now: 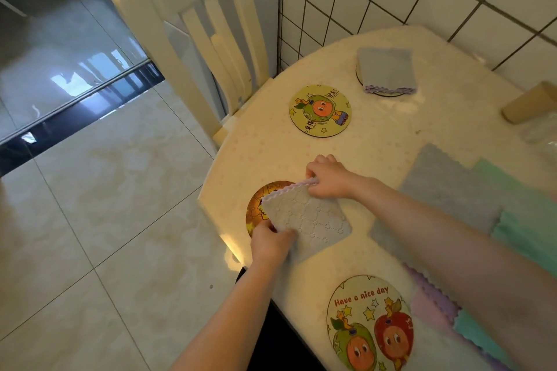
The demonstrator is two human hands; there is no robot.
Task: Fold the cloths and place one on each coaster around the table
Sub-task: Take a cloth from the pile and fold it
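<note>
Both hands pinch a folded pale grey embossed cloth with a scalloped pink edge [310, 220]: the left hand [271, 242] curls its fingers over the near left corner, and the right hand [328, 178] grips the far corner at the pink trim. Under that grip the cloth lies half over a round orange-brown coaster [256, 211] at the edge of the cream table [391, 135]. Beyond the right hand lie a round yellow cartoon-fruit coaster [320, 110] and, farther on, a folded grey-blue cloth [386, 71] on a coaster, while nearer than the left hand sits a round "Have a nice day" coaster [369, 322].
</note>
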